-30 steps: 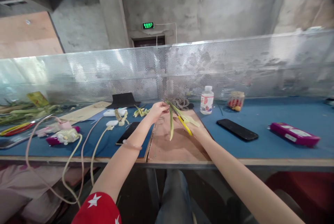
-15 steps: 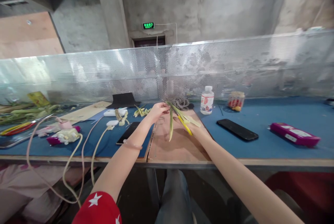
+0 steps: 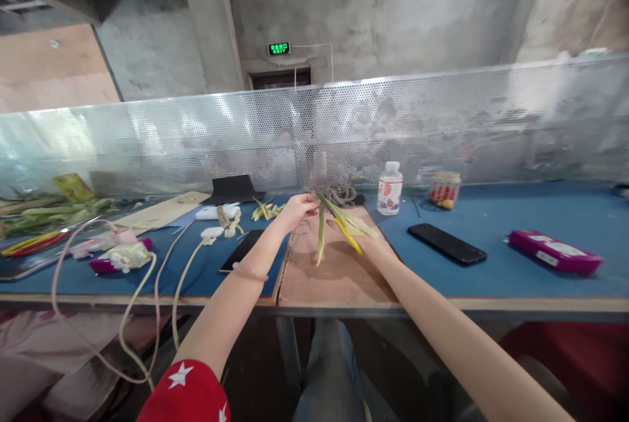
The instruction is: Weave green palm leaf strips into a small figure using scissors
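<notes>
Head view. The left hand (image 3: 296,208) is over the far part of the board (image 3: 314,281), nearly closed, its fingertips pinched together at the upper end of the green strips (image 3: 321,235). One strip hangs down between the two hands, pale at its lower tip; others slant toward the right hand (image 3: 368,244). The right hand is curled about a yellow tool (image 3: 349,234), which slants across its fingers; the fingers are partly hidden, and the tool's working end cannot be made out. A pale strip end lies across the top of that hand. A bracelet (image 3: 249,273) is noted on the left wrist, and a red sleeve (image 3: 184,392) with white stars on the same arm.

Just beyond the hands lies a coil of grey cord (image 3: 341,195). To the right, on the blue desk (image 3: 515,215), stand an upright bottle (image 3: 390,195) and a jar (image 3: 445,191) with red contents or markings; nearer lie a black phone (image 3: 446,244) and a purple pack (image 3: 554,252). To the left, a dark tablet (image 3: 240,253) lies partly behind the left forearm, with scraps (image 3: 266,210) beyond it. Farther left are a white plug (image 3: 211,232), cables running over the desk edge, brown paper (image 3: 160,211) and a heap of leaves (image 3: 54,217). A perforated screen (image 3: 147,140) stands along the back; a lit exit sign (image 3: 279,49) is above it.
</notes>
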A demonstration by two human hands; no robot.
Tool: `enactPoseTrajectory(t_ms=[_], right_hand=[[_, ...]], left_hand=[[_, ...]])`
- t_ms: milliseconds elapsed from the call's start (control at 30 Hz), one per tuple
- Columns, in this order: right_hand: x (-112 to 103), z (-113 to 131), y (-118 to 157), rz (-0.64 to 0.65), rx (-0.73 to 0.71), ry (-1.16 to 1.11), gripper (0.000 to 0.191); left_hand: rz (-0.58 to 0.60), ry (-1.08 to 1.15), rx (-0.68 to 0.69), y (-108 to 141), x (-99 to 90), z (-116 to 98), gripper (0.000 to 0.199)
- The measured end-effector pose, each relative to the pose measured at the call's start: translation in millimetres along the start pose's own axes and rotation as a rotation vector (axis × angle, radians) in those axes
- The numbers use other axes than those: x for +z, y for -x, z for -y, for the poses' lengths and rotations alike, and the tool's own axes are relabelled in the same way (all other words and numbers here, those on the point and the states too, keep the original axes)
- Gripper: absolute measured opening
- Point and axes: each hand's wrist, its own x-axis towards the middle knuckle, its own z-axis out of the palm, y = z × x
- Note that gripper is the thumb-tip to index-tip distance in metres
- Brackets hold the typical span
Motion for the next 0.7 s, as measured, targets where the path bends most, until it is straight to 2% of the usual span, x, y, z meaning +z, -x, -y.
enactPoseTrajectory(t_ms=[233,500,700], right_hand=[[-5.4,5.2,9.8,-0.001,0.028,-0.012,0.033],[-3.1,5.2,2.7,0.028,0.134,-0.017,0.038],[-15.2,13.3,16.1,0.030,0.068,-0.067,0.036]], left_hand=[[0.008,-0.006,-0.007,0.8,0.9,0.1,0.025],[0.007,-0.027,-0.024,-0.6,-2.1,2.2,0.025],[0.011,-0.033,-0.023,1.6,0.7,-0.1,0.024]])
